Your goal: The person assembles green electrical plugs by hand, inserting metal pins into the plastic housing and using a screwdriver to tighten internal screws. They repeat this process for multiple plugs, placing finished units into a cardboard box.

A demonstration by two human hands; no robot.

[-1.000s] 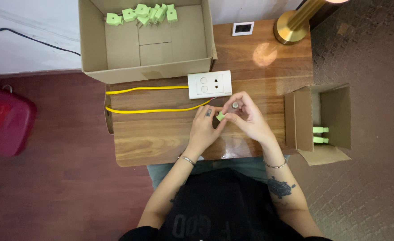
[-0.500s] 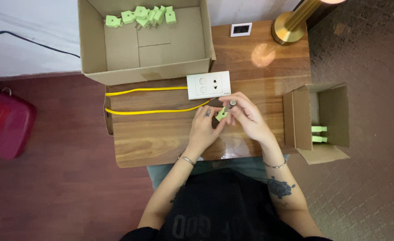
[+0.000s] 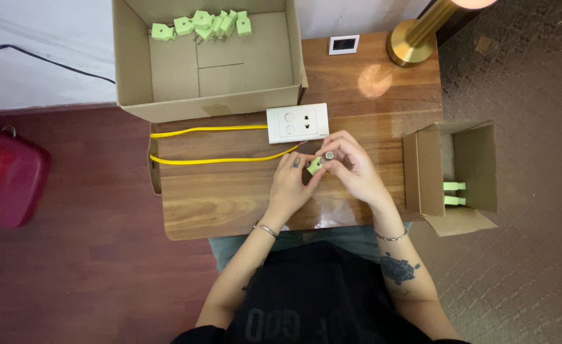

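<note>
The small plug (image 3: 314,165) pinched between the left hand (image 3: 290,185) and right hand (image 3: 351,167) is pale green, with a silvery grey metal end. The plugs (image 3: 207,24) in the plain brown cardboard box (image 3: 128,76) are that same pale green, as are the two in the smaller brown box (image 3: 427,172). The socket plate (image 3: 297,123) is white, its cable (image 3: 217,159) bright yellow. The tabletop (image 3: 230,197) shows warm brown wood grain; the lamp base (image 3: 410,48) is brassy gold

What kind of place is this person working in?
Probably a room at home used as a small workbench: a wooden table, a brass lamp base, and a cardboard box of green plug parts.
</note>
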